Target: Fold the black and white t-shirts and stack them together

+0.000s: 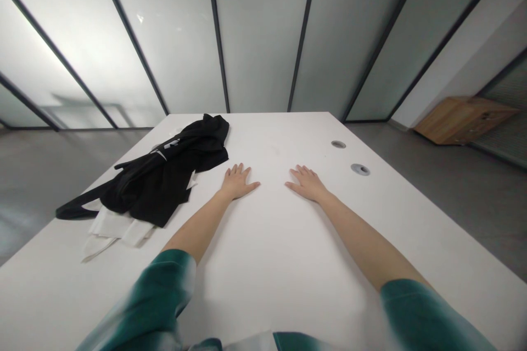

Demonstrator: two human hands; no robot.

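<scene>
My left hand [236, 181] lies flat on the white table [272, 241], fingers spread, holding nothing. Mirroring it a short way to the right, my right hand [308, 183] also rests palm down with its fingers apart. Left of my left hand is a heap of black cloth [164, 175], perhaps a garment, with small white marks on it and a strap-like loop at its near left end. White cloth [119, 227] sticks out from under the black heap. My left hand is close to the heap but apart from it.
Two round grommets, a far one [338, 144] and a near one [360, 169], are set in the table's right side. Frosted glass panels [259, 33] with dark frames stand behind the table. A wooden cabinet [461, 119] sits on the grey floor at right.
</scene>
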